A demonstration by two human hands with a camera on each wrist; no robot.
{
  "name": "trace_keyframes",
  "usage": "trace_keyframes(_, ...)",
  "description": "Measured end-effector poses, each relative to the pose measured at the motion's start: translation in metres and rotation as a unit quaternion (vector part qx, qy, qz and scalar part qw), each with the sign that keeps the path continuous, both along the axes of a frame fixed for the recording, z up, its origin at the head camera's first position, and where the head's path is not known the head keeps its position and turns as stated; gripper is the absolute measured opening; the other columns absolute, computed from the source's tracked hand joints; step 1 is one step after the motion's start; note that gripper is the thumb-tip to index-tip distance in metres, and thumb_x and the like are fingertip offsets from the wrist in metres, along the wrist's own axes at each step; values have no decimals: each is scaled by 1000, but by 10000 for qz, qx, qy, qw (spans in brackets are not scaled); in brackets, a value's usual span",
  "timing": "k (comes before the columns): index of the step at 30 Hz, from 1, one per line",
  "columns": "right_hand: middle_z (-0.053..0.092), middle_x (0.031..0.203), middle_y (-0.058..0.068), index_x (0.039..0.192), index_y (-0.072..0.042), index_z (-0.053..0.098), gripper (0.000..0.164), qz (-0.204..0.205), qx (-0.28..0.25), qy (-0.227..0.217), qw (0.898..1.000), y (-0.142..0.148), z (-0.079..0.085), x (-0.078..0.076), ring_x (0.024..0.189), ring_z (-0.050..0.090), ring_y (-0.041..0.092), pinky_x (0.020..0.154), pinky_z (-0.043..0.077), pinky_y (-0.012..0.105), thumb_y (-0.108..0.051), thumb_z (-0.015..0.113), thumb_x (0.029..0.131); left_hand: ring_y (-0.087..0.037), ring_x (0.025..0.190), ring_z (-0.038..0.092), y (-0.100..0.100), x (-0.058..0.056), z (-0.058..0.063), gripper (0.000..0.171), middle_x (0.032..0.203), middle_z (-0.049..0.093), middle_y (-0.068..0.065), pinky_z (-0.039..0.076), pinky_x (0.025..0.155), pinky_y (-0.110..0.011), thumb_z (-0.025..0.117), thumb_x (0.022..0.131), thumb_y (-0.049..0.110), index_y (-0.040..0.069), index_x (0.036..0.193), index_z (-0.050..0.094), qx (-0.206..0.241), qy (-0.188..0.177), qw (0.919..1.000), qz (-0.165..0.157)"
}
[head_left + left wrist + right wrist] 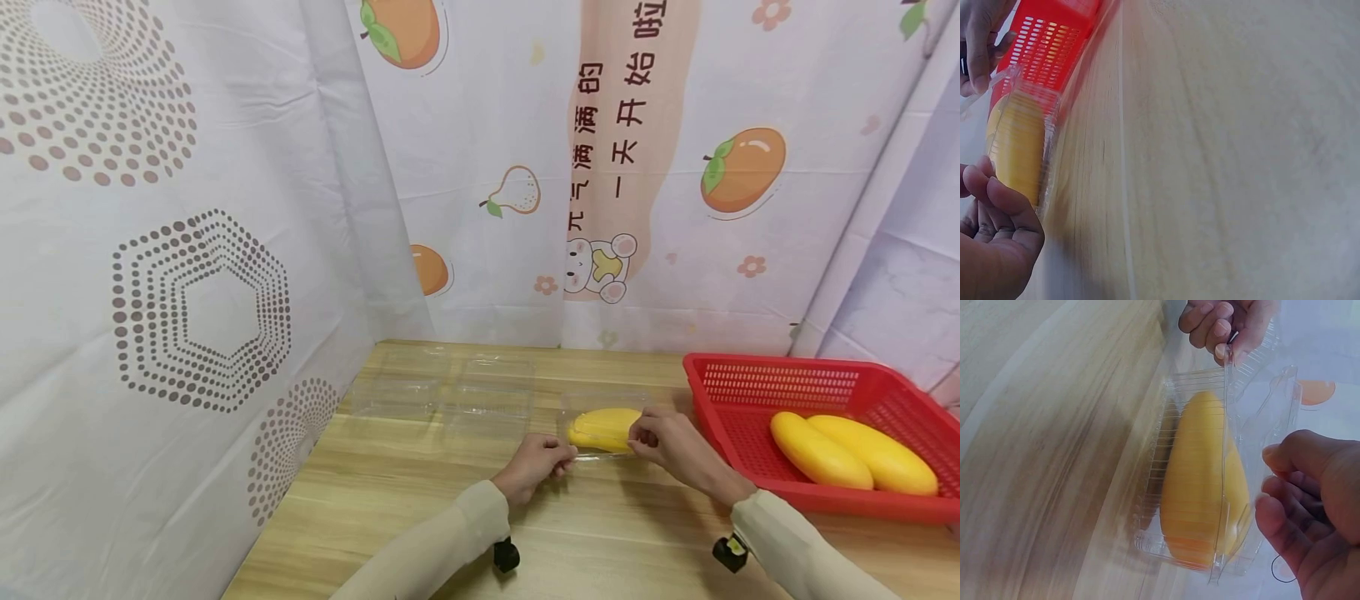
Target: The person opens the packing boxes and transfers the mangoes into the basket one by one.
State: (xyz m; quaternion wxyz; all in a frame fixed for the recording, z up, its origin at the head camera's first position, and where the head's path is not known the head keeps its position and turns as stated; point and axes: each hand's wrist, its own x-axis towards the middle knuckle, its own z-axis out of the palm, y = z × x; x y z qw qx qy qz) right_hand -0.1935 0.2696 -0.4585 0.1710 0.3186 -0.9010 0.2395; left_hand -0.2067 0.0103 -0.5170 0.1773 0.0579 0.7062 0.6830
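A yellow mango-shaped fruit [1200,481] lies inside a clear hinged plastic box [1150,512], whose lid [1279,406] is partly raised. In the head view, my left hand [534,467] is at the box's front left corner. The right wrist view shows that left hand [1229,325] pinching the rim between thumb and curled fingers. At the other end, my right hand [671,446] has its fingertips close by the lid's edge, thumb and fingers apart with a gap between them.
Two clear plastic boxes [491,404] [393,400] stand open on the wooden table [600,533], left of my hands. A red basket [765,362] on the right holds two yellow fruits [855,454]. A printed curtain [480,108] hangs behind the table.
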Motion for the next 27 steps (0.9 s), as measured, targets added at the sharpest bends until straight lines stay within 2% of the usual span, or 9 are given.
trace_keyframes(7,53,79,-13,79,-17,70,23,26,-12,14,10000,-1,4,1,68,50,-1,58,48,20,1,85,80,-8,64,56,2,-1,-1,18,82,71,-9,47,58,-20,69,99,13,-3,93,74,18,-23,10000,58)
trace_keyframes(12,52,77,-14,79,-18,70,23,32,29,-53,10000,1,12,1,68,50,-1,57,47,20,0,84,81,-8,63,56,1,-1,0,17,81,71,-10,48,59,-21,69,99,11,-4,93,74,46,-55,9999,84)
trace_keyframes(19,55,75,-14,79,-19,71,23,-394,81,-38,9992,6,33,-7,67,50,4,58,49,22,-3,87,80,-9,63,56,3,-1,1,18,82,71,-11,49,60,-21,68,99,11,-4,92,73,11,63,9999,91)
trace_keyframes(23,58,78,-12,82,-19,73,16,-590,243,-75,9979,5,38,-10,66,51,5,57,49,23,-9,86,83,-9,64,56,2,-2,2,17,82,71,-11,49,60,-22,68,99,10,-4,94,74,20,20,10000,59)
trace_keyframes(27,61,82,-11,85,-19,74,13,-831,218,72,9963,7,41,-12,66,51,6,57,49,25,-14,86,84,-9,63,56,1,-1,3,16,83,71,-12,49,60,-22,68,98,9,-5,96,75,35,4,10000,-2)
